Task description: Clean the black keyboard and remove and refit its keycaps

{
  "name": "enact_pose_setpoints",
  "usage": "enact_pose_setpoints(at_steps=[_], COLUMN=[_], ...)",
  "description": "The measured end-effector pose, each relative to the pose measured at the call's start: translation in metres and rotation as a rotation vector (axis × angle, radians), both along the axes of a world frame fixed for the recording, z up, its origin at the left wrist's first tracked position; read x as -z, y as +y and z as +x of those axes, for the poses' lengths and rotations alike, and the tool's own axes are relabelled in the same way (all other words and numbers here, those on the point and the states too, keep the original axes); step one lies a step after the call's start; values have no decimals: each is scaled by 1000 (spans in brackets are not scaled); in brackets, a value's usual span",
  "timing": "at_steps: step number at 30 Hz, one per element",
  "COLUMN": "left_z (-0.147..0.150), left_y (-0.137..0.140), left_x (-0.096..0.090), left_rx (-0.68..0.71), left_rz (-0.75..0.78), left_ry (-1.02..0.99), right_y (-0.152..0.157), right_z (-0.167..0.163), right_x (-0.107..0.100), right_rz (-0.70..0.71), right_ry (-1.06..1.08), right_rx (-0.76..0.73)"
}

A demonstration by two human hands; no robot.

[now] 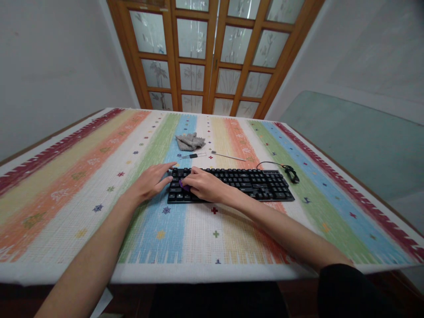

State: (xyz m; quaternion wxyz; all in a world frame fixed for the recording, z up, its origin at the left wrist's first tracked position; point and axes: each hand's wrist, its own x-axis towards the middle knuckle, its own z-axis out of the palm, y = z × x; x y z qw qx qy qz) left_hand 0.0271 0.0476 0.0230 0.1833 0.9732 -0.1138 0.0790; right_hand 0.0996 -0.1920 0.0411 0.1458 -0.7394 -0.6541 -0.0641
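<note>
A black keyboard (243, 179) lies on the striped tablecloth in front of me. At its left end rests my left hand (153, 180), fingers stretched out and thumb apart, holding nothing. My right hand (203, 183) is over the keys on the left side, its fingers closed on a small purple thing (184, 185) pressed against them. Most of that purple thing is hidden by the fingers, so its kind cannot be made out. The keys under my right hand are covered too.
Beyond the keyboard lie a crumpled grey cloth (190, 141), a small wire tool with a black grip (193, 156) and a thin-handled brush (228, 156). The keyboard's bundled cable (291, 174) is at the right. Wood-framed glass doors (208, 57) stand behind the table (159, 271).
</note>
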Motion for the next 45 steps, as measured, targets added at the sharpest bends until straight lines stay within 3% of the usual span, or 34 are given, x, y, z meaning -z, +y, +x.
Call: enact_pose_setpoints(at_steps=[10,17,28,41,45], left_z=[1,1,0,0,0], left_y=[1,0,-1,-1,-2], left_x=[1,0,-1,1,0], left_rx=[5,-2,9,-6,-1], left_rz=[-17,-10,7,-3,0], left_ry=[4,21,10,-3,5], right_y=[3,-6,-15,-15,-20], right_z=[-6,-2,-4,-13,-12], right_x=[-5,-7,3,3,4], right_rz=[-77,19,-25,105,148], right_ry=[-136,-157,-181,50,27], right_rx=[-28,39,20,253,245])
